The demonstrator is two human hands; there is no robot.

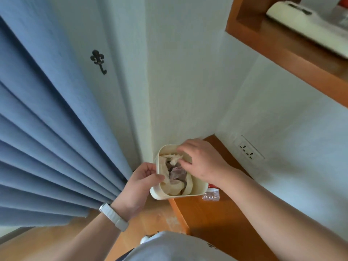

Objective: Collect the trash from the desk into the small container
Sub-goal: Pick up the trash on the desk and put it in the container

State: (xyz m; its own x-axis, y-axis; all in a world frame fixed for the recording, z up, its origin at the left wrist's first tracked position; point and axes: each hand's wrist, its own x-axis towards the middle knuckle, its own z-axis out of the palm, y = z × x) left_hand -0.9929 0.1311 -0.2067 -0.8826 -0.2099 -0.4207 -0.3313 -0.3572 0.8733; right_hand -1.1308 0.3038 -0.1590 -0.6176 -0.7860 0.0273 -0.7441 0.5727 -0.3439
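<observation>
The left hand (pixel 139 187) holds a small cream container (pixel 197 189) by its left side. Its fingers (pixel 148 169) are curled round the wall and the thumb hooks over the rim. A white band (pixel 114 216) sits on that wrist.

The right hand (pixel 203 162) is over the open top of the container. Its fingers (pixel 185 163) are bent and pinch a crumpled white tissue (pixel 173 160) that sits at the top of the pile inside. Under the tissue there is more trash, with a grey-purple scrap (pixel 178 174) in the middle. The container is nearly full.

The container is up in the air, over the left corner of the brown wooden bench (pixel 216 223), close to the wall. A clear plastic bottle (pixel 211 194) with a red cap lies on the bench just beside the container.

A blue curtain (pixel 47 147) hangs on the left. A dark hook (pixel 98 61) is on the wall beside it. A wall socket (pixel 246 150) is on the right wall, above the bench. Higher up, a wooden shelf (pixel 282 46) holds a white thing (pixel 305 25).
</observation>
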